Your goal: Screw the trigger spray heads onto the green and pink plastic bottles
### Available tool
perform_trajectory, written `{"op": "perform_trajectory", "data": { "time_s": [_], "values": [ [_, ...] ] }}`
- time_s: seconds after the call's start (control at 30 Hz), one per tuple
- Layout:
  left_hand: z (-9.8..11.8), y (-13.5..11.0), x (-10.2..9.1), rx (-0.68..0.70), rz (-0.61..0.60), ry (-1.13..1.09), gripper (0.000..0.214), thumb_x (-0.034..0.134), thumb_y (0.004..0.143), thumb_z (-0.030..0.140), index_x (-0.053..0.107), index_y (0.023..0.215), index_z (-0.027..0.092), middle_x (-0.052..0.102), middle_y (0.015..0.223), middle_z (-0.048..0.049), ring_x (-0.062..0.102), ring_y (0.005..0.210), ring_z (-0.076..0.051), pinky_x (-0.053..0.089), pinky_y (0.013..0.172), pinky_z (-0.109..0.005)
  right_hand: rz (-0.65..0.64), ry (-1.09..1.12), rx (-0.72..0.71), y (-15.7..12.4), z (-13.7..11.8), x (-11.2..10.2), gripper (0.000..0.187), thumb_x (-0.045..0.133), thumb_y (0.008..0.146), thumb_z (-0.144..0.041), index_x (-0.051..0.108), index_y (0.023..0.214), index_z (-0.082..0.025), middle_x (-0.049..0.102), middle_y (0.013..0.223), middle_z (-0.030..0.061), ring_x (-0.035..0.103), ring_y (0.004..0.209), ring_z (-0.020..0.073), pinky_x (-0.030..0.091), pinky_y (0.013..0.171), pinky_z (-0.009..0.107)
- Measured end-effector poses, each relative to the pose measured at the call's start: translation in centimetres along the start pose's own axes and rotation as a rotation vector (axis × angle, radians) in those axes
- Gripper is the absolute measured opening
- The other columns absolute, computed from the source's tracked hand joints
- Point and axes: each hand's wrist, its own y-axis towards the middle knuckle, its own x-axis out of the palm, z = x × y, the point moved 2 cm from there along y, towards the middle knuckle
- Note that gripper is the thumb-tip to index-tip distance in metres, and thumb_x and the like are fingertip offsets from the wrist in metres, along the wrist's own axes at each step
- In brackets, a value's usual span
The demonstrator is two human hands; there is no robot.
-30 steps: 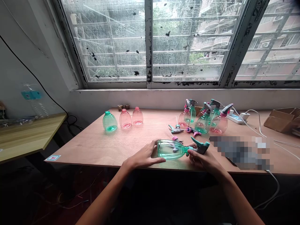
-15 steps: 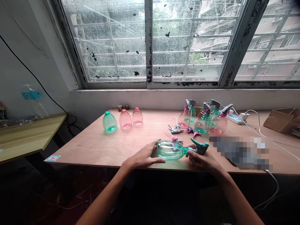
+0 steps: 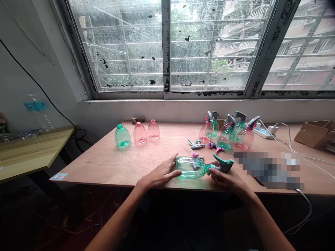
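A clear green spray bottle (image 3: 192, 169) lies on its side near the table's front edge, its base toward the left. My right hand (image 3: 222, 177) grips it at the neck, under the teal and black trigger head (image 3: 223, 164). At the bottle's base, my left hand (image 3: 162, 172) has its fingers and thumb spread, the thumb tip right by the bottle; whether it touches is unclear. Just behind lie loose spray heads, among them a teal one (image 3: 197, 144) and pink ones (image 3: 217, 146).
Left on the table stand a green bottle (image 3: 122, 136) and two pink bottles (image 3: 140, 133) without heads. Several spray bottles with heads (image 3: 227, 136) are grouped at the back right. Further right are a power strip (image 3: 263, 131), a cardboard box (image 3: 314, 134) and white cables.
My left hand has loosened slightly at the base, its thumb drawing back to the left. The bottle and my right hand stay nearly still.
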Motion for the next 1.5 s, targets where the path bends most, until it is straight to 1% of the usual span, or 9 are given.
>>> {"op": "perform_trajectory", "data": {
  "time_s": [0.3,0.53,0.7,0.8,0.87,1.03,1.2,1.4,1.5],
  "values": [
    [-0.21,0.10,0.34,0.033,-0.007,0.111,0.122,0.074,0.072,0.067,0.006,0.160,0.018,0.016,0.166,-0.0175,0.022,0.151,-0.038,0.024,0.122,-0.048,0.014,0.009,0.015,0.12,0.55,-0.37,0.041,0.082,0.078,-0.045,0.062,0.105,-0.021,0.064,0.072,0.0007,0.054,0.055,0.0125,0.038,0.048,0.025],
    [0.05,-0.01,-0.08,-0.008,-0.006,0.021,0.089,0.051,0.092,0.063,0.010,0.159,0.021,0.018,0.167,-0.0121,0.024,0.151,-0.031,0.023,0.123,-0.047,-0.015,-0.019,0.021,-0.08,-0.04,0.01,0.039,0.081,0.079,-0.045,0.062,0.103,-0.020,0.064,0.070,0.0003,0.054,0.055,0.0129,0.036,0.047,0.024],
    [0.16,0.02,0.21,0.030,0.002,0.087,0.114,0.074,0.076,0.062,0.010,0.160,0.020,0.019,0.166,-0.0137,0.023,0.151,-0.034,0.024,0.123,-0.045,0.003,-0.008,0.028,-0.18,-0.12,-0.03,0.042,0.082,0.078,-0.046,0.062,0.104,-0.020,0.065,0.071,0.0003,0.053,0.055,0.0129,0.037,0.047,0.024],
    [0.00,0.04,0.26,0.035,-0.008,0.088,0.121,0.078,0.070,0.062,0.009,0.160,0.019,0.018,0.166,-0.0152,0.022,0.151,-0.036,0.023,0.123,-0.045,0.002,0.007,0.052,-0.17,-0.06,0.04,0.045,0.083,0.075,-0.046,0.061,0.105,-0.020,0.065,0.070,-0.0001,0.054,0.055,0.0131,0.039,0.049,0.025],
    [-0.08,0.05,0.16,0.019,-0.013,0.062,0.121,0.076,0.071,0.065,0.008,0.160,0.019,0.018,0.166,-0.0157,0.023,0.151,-0.036,0.025,0.123,-0.046,0.007,0.010,0.062,-0.18,-0.03,0.07,0.048,0.084,0.074,-0.046,0.060,0.106,-0.020,0.065,0.070,-0.0004,0.054,0.056,0.0133,0.041,0.050,0.025],
    [-0.04,0.01,-0.07,-0.015,-0.015,0.012,0.093,0.053,0.090,0.065,0.009,0.160,0.021,0.018,0.166,-0.0131,0.024,0.151,-0.033,0.022,0.123,-0.048,-0.001,-0.020,0.057,-0.20,-0.01,0.04,0.046,0.083,0.076,-0.047,0.061,0.107,-0.020,0.064,0.070,-0.0005,0.054,0.056,0.0141,0.041,0.051,0.027],
    [-0.14,0.09,0.30,-0.010,-0.002,0.084,0.115,0.068,0.077,0.069,0.006,0.160,0.017,0.014,0.167,-0.0158,0.018,0.152,-0.035,0.021,0.124,-0.047,-0.015,-0.033,0.039,-0.17,-0.14,0.07,0.042,0.080,0.079,-0.047,0.062,0.106,-0.020,0.063,0.069,-0.0005,0.053,0.055,0.0146,0.036,0.050,0.027],
    [-0.41,0.05,0.32,0.023,-0.013,0.073,0.127,0.077,0.068,0.067,0.006,0.160,0.016,0.013,0.166,-0.0181,0.017,0.152,-0.039,0.021,0.124,-0.050,-0.042,-0.068,0.017,0.03,-0.02,0.01,0.038,0.078,0.081,-0.047,0.065,0.105,-0.020,0.062,0.067,-0.0002,0.053,0.055,0.0140,0.035,0.050,0.026],
    [-0.25,-0.06,0.06,-0.004,-0.019,0.042,0.117,0.071,0.074,0.068,0.008,0.160,0.019,0.014,0.167,-0.0156,0.018,0.152,-0.037,0.020,0.124,-0.050,-0.033,-0.056,0.022,0.03,0.06,-0.08,0.040,0.079,0.080,-0.047,0.065,0.105,-0.020,0.065,0.071,0.0009,0.054,0.056,0.0135,0.037,0.051,0.026]
  ]
}}
